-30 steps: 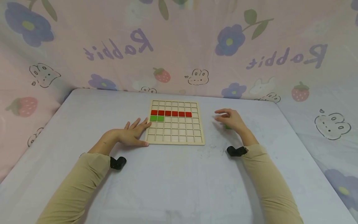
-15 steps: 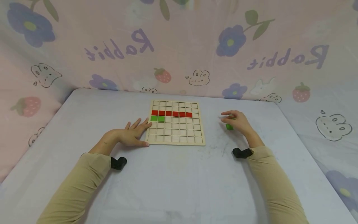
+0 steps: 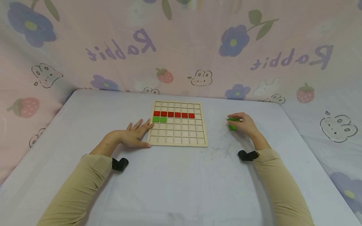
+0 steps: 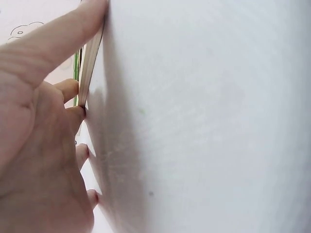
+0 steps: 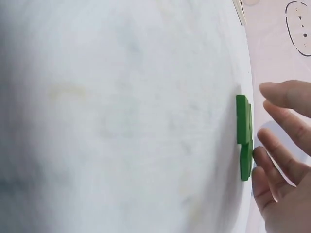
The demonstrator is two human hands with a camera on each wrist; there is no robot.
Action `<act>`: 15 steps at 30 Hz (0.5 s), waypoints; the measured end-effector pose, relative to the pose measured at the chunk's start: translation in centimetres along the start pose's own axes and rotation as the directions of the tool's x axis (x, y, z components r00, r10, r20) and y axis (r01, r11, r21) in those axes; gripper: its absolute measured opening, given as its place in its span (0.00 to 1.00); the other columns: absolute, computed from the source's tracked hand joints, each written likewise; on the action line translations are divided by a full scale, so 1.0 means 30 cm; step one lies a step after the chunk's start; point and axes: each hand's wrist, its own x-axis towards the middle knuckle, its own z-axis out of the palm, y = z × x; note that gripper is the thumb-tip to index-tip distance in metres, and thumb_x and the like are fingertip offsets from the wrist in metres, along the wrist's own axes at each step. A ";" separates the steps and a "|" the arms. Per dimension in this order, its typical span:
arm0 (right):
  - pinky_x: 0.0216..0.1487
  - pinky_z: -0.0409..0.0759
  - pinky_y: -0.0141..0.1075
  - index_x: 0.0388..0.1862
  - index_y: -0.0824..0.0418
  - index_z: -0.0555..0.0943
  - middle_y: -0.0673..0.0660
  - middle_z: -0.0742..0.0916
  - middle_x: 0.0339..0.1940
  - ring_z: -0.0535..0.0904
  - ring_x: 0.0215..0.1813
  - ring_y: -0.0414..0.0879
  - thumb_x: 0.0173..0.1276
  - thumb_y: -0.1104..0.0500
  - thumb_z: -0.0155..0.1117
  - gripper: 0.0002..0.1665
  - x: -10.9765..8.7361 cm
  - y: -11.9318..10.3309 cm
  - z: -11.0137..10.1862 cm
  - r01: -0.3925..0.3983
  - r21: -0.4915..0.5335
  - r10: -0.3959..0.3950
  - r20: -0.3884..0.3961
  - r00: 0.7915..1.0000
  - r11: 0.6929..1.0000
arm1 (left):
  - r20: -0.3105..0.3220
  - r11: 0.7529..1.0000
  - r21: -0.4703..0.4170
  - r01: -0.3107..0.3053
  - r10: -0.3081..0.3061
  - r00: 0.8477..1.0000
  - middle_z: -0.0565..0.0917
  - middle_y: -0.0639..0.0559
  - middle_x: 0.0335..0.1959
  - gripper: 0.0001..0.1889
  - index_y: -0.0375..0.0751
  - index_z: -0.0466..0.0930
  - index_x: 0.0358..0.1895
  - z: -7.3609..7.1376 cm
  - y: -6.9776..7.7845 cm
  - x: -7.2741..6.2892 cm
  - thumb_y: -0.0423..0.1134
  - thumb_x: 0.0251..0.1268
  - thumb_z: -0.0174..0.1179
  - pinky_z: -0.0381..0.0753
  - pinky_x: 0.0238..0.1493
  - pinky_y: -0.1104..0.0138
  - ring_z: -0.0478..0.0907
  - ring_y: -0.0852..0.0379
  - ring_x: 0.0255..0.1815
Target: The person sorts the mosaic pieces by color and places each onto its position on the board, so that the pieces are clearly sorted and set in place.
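The step in hand appears to be picking up a loose piece: the right hand hovers low over a small group of flat, square-edged green tiles lying on the white cloth-covered counter. Its fingers are relaxed and parted, grasping nothing that the right wrist view shows. At least two loose tiles lie there, close together; the full number is hidden.

The left hand is spread and grips nothing, its thumb and fingertips touching the left edge of a square, pale wood-coloured grid board, as if to steady it. On the board, six glossy red square tiles fill the third row from the far side up to its bare right-end cell, and two bright green square tiles occupy the left end of the next row nearer the person.

The next move calls for a pinch on a single tile by its thin sides, without dragging its neighbour. The loose tiles look rigid and smooth-faced, with crisp corners; thin raised strips divide the board into shallow square cells.
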 end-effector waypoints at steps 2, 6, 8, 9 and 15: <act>0.67 0.61 0.59 0.60 0.69 0.76 0.70 0.71 0.67 0.62 0.69 0.65 0.68 0.58 0.62 0.25 0.000 0.004 -0.001 0.002 -0.009 -0.002 0.001 1.000 1.000 | 0.000 1.000 -0.002 0.000 0.000 1.000 0.27 0.41 0.78 0.49 0.44 0.33 0.78 -0.001 0.001 -0.001 0.57 0.66 0.56 0.18 0.68 0.39 0.18 0.39 0.76; 0.67 0.60 0.60 0.60 0.69 0.76 0.70 0.71 0.66 0.62 0.69 0.65 0.67 0.59 0.62 0.25 0.001 0.009 -0.001 -0.006 -0.026 0.006 0.006 1.000 1.000 | 0.001 1.000 -0.001 0.002 -0.002 1.000 0.27 0.41 0.78 0.49 0.44 0.33 0.78 -0.001 0.001 -0.002 0.57 0.66 0.56 0.18 0.68 0.39 0.18 0.39 0.76; 0.67 0.59 0.60 0.60 0.68 0.76 0.70 0.71 0.66 0.62 0.69 0.66 0.67 0.59 0.62 0.25 0.001 0.010 0.000 -0.018 -0.029 0.018 0.012 1.000 0.999 | 0.002 1.000 0.000 0.001 -0.001 1.000 0.27 0.41 0.78 0.49 0.44 0.33 0.78 -0.001 0.001 -0.002 0.57 0.66 0.56 0.18 0.68 0.39 0.18 0.39 0.76; 0.67 0.59 0.61 0.60 0.68 0.76 0.70 0.71 0.66 0.62 0.69 0.66 0.67 0.59 0.62 0.25 0.001 0.012 0.001 -0.024 -0.031 0.024 0.016 1.000 0.999 | 0.003 1.000 0.001 0.001 -0.001 1.000 0.27 0.42 0.78 0.49 0.44 0.33 0.78 -0.001 0.000 -0.002 0.57 0.66 0.56 0.18 0.68 0.39 0.18 0.39 0.76; 0.60 0.66 0.56 0.61 0.67 0.76 0.70 0.72 0.63 0.67 0.62 0.63 0.68 0.57 0.62 0.25 0.004 0.007 0.008 -0.065 -0.034 0.066 0.023 0.998 0.997 | -0.001 1.000 -0.003 -0.006 0.006 1.000 0.27 0.42 0.78 0.49 0.44 0.33 0.78 0.002 -0.001 -0.002 0.58 0.66 0.56 0.19 0.69 0.39 0.18 0.39 0.76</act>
